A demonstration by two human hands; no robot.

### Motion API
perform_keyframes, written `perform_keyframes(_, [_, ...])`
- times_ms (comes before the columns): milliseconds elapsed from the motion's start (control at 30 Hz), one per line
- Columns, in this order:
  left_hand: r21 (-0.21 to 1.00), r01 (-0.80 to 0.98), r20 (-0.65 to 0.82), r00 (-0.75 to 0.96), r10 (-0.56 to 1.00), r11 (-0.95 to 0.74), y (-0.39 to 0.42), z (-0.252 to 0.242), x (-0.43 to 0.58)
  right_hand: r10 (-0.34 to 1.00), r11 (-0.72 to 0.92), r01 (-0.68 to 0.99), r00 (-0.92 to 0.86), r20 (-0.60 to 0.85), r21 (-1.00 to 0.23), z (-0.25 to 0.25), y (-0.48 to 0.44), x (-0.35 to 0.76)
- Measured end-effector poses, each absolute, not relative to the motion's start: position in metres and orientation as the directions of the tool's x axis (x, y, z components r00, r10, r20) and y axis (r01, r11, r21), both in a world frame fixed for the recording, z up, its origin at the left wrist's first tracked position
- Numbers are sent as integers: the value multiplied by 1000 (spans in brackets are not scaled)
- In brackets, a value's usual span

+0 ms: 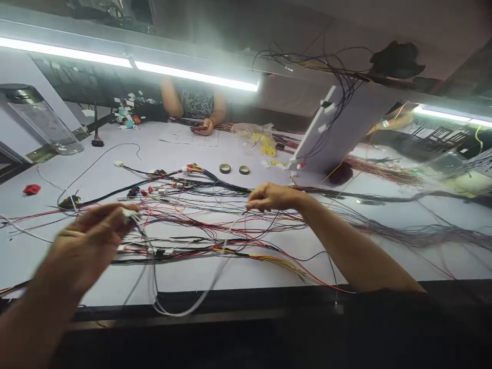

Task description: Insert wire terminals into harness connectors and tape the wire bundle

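Between the thumb and fingers of my left hand (pixel 90 241) is a white connector (pixel 129 213) with thin wires leaving it. A pale wire (pixel 209 287) hangs in a loop over the table's front edge and rises toward my right hand (pixel 269 197). My right hand is closed in a pinch on the end of a thin wire (pixel 240 218), above the bundles. Under both hands, many red, black and blue wires (pixel 203 225) run across the table. Nearer the front lies a bundle with yellow wire ends (pixel 277 260).
Two tape rolls (pixel 225 168) and a bag of yellow parts (pixel 263 141) lie farther back. A glass bottle (pixel 46 120) stands at the left, near a red connector (pixel 32 189). Across the table a person (pixel 196 105) holds a phone. An upright white panel (pixel 326 128) rises at the right.
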State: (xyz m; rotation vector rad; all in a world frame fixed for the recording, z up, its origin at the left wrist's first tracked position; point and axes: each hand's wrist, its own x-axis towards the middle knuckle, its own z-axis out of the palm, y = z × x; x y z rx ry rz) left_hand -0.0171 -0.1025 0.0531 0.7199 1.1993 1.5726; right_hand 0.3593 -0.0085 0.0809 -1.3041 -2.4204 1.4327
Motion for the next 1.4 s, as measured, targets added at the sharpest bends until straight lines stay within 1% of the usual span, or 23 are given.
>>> perform_keyframes(33, [903,-422,-215,-299,930,73,-107,45,-8,617,185,687,-638,-461,-703,77,-10,363])
perform_keyframes(67, [883,-456,-267,-285,921,115,-112,37,-1,546,162,728,-628,-554,-666,74,-11,365])
perform_keyframes(100, [869,-474,-297,-274,915,140,-116,30,4,484,161,755,-621,-616,-636,72,-11,365])
perform_keyframes(133, [861,-484,-315,-266,911,157,-120,24,6,458,183,760,-627,-631,-623,70,-11,363])
perform_keyframes(167, [859,-486,-320,-266,909,160,-125,19,7,474,223,743,-648,-596,-630,70,-11,357])
perform_keyframes(200, [862,-482,-318,-272,908,157,-129,15,7,523,279,709,-678,-516,-648,70,-10,348])
perform_keyframes(267, [878,-456,-301,-292,908,145,-138,9,6,627,413,615,-727,-279,-672,71,-10,321])
perform_keyframes(300, [891,-432,-292,-303,907,142,-143,6,6,666,476,582,-728,-163,-659,71,-11,303])
perform_keyframes(367, [917,-373,-272,-325,906,141,-150,2,5,669,588,560,-743,-39,-583,68,-14,264])
perform_keyframes(433, [941,-309,-245,-342,907,138,-156,-2,5,645,645,618,-756,-112,-450,60,-19,225])
perform_keyframes(500, [961,-246,-211,-350,913,128,-162,-5,4,658,639,665,-733,-171,-387,49,-22,192])
perform_keyframes(567, [976,-181,-176,-353,919,118,-168,-6,4,655,616,644,-739,-158,-453,38,-20,168])
perform_keyframes(633, [989,-114,-127,-357,926,92,-176,-2,6,624,576,539,-776,-95,-615,30,-9,152])
perform_keyframes(700, [998,-53,-43,-382,923,24,-184,5,11,624,518,386,-781,29,-763,24,11,144])
perform_keyframes(767, [997,1,74,-425,902,-81,-189,13,14,668,494,230,-717,197,-838,21,35,143])
perform_keyframes(833, [984,41,172,-444,879,-172,-188,16,14,752,448,189,-609,254,-874,17,56,147])
perform_keyframes(900, [978,30,198,-420,885,-205,-182,11,8,815,357,248,-553,171,-900,13,66,154])
perform_keyframes(967, [984,-34,150,-395,906,-177,-173,1,0,818,289,311,-571,65,-905,10,65,166])
perform_keyframes(1033, [987,-95,81,-388,918,-127,-166,-12,-7,763,272,317,-647,2,-909,10,58,182])
perform_keyframes(1133, [981,-154,51,-371,927,-115,-160,-23,-11,663,191,338,-737,-133,-922,15,48,218])
perform_keyframes(1200, [975,-174,68,-353,933,-137,-157,-24,-9,663,49,372,-706,-248,-927,19,45,244])
perform_keyframes(1267, [970,-186,89,-339,936,-159,-154,-22,-6,650,-75,458,-651,-392,-886,23,43,266])
perform_keyframes(1400, [958,-202,126,-340,932,-203,-145,-14,-6,524,-202,522,-657,-542,-829,39,36,291])
